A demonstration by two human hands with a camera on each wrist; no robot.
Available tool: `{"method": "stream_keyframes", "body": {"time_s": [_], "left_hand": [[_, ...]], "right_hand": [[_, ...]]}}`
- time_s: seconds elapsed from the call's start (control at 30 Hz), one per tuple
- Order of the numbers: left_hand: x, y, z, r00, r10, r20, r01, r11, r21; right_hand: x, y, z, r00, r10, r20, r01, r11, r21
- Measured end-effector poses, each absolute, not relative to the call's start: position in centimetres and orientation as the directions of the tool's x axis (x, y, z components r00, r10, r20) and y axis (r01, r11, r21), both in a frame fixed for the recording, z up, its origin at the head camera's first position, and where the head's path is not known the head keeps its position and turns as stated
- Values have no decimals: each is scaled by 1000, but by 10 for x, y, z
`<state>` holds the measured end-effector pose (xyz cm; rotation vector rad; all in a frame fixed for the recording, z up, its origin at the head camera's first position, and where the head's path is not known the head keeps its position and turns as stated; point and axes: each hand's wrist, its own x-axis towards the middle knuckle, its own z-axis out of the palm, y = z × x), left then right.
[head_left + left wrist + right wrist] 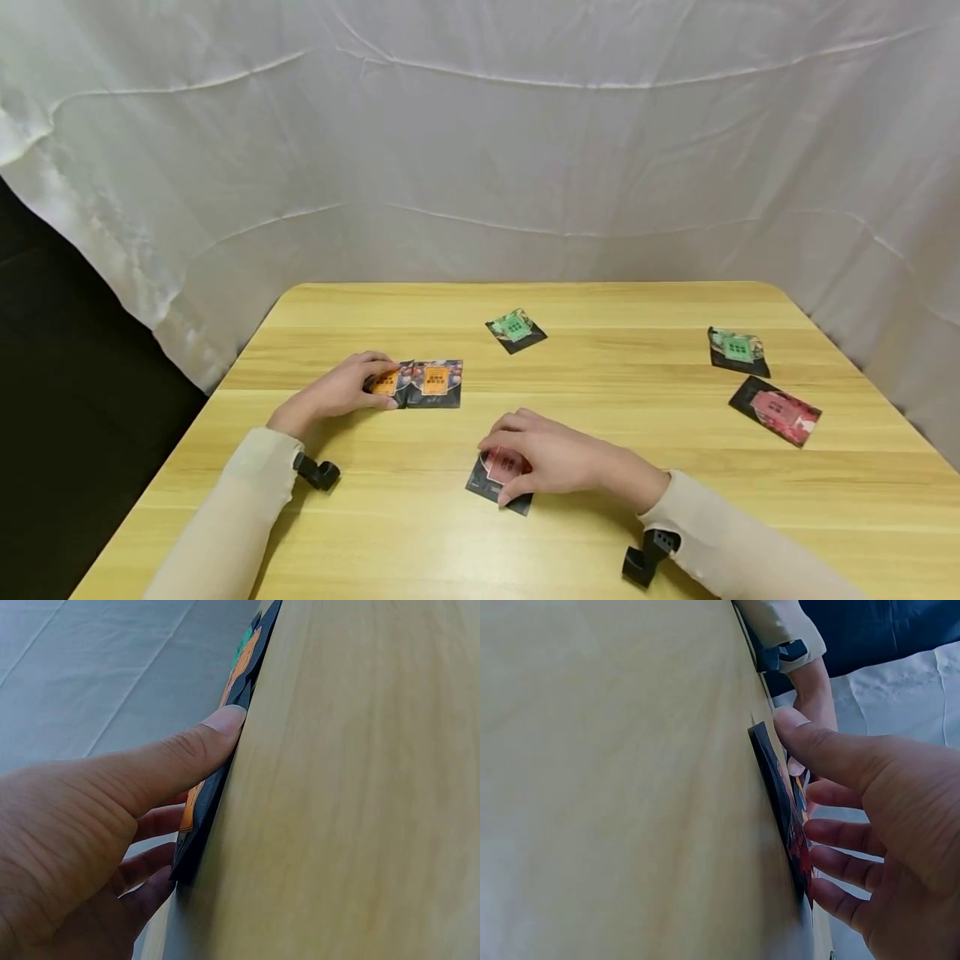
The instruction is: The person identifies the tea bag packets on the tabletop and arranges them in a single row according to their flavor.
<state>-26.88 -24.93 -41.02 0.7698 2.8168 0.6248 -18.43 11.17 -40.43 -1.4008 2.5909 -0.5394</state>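
My left hand holds a black packet with an orange label, its thumb along the near edge and fingers at the far side. That packet lies flat, its right edge against a second orange-labelled packet. In the left wrist view the thumb presses at the packet's edge. My right hand is over a black packet with a pink-red label, fingers loosely bent and thumb spread apart. The right wrist view shows the fingertips right at this packet's edge and the thumb above its corner.
A green-labelled packet lies toward the table's back edge. Over on the right are another green-labelled packet and a pink-red one. The wooden table is backed by a pale hanging cloth.
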Motion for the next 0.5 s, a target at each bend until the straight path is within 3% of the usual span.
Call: {"method": "stream_keyframes", "body": {"time_s": [0.5], "left_hand": [[-269, -251, -412, -854, 519, -35, 457, 781, 427]], "right_hand": [[-179, 112, -405, -584, -811, 28, -781, 553, -290]]}}
